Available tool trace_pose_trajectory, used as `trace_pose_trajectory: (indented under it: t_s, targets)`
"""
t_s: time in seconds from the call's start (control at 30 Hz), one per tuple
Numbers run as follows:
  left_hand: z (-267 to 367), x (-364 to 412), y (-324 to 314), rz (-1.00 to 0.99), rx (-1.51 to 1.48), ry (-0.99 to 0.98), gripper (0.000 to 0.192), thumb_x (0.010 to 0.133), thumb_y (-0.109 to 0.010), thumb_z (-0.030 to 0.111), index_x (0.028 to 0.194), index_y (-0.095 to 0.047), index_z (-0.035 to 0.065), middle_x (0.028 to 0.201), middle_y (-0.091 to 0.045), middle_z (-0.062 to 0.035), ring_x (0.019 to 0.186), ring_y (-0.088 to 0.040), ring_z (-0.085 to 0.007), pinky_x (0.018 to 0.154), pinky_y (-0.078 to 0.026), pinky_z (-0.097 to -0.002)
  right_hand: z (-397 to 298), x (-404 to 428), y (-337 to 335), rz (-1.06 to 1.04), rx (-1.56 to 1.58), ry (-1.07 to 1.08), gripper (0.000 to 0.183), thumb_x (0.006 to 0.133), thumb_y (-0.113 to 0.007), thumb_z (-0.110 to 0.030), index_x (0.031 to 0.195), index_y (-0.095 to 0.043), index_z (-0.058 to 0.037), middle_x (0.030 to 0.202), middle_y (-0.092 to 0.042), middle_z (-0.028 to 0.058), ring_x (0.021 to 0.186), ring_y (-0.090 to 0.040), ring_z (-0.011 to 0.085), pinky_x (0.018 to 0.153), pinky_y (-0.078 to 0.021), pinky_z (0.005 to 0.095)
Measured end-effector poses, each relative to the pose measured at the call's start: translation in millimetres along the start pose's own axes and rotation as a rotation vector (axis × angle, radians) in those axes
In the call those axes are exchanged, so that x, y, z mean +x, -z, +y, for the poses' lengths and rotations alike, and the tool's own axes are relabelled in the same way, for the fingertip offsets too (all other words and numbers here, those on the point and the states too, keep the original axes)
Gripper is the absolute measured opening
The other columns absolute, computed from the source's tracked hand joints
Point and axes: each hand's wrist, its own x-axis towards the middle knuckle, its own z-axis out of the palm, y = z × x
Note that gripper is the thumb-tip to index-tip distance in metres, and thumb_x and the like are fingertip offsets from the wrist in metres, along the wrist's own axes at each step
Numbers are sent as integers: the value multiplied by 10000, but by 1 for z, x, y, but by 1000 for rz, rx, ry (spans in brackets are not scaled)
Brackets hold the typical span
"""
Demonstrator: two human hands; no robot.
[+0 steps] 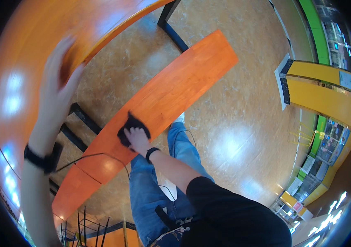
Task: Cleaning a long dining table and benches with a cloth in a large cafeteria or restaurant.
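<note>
My right hand (pixel 137 140) presses a crumpled black cloth (pixel 136 120) against the top of a long orange wooden bench (pixel 188 80). Its fingers are bent over the cloth. My left hand (pixel 55 77), blurred, is at the edge of an orange wooden table (pixel 24 58), thumb and fingers spread with nothing seen between them. Whether it touches the table edge I cannot tell. Dark bands circle both wrists, and a thin black cable (pixel 96 154) runs from the left one across the bench.
Black metal legs (pixel 84 119) stand between table and bench. My jeans-clad legs (pixel 183 145) are close to the bench's near side. Thin dark chair legs (pixel 84 225) show at the bottom left. A yellow counter (pixel 320 88) rises from the shiny brown floor (pixel 249 102) at right.
</note>
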Motion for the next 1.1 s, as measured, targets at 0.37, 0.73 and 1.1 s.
trace_pose_trajectory:
  t_s: [0.37,0.73,1.1]
  targets:
    - [-33,-55,80,-321,715,-216,720,775,-558,39,1482,-420,60,1602,-286,-214,1499,-229,-409,1238,-143,-539,140,30,62,539,57,-33,525,802,-729,-242,1245,-589,4,1429,-477,233,1389,-378,424,1161,-334,495]
    - [-42,-67,86,-351,710,-199,708,824,-551,92,1510,-378,67,1597,-270,-262,1488,-228,-466,1217,-173,-572,222,67,149,690,-144,-439,288,895,-606,-272,1109,-620,-80,989,-611,135,990,-580,297,845,-448,424]
    - [-33,-57,103,-359,656,-200,687,846,-583,99,1507,-396,73,1599,-272,-256,1487,-257,-441,1219,-187,-551,216,-59,33,229,318,54,223,758,-624,-157,945,-671,-46,910,-659,183,909,-605,409,806,-502,509]
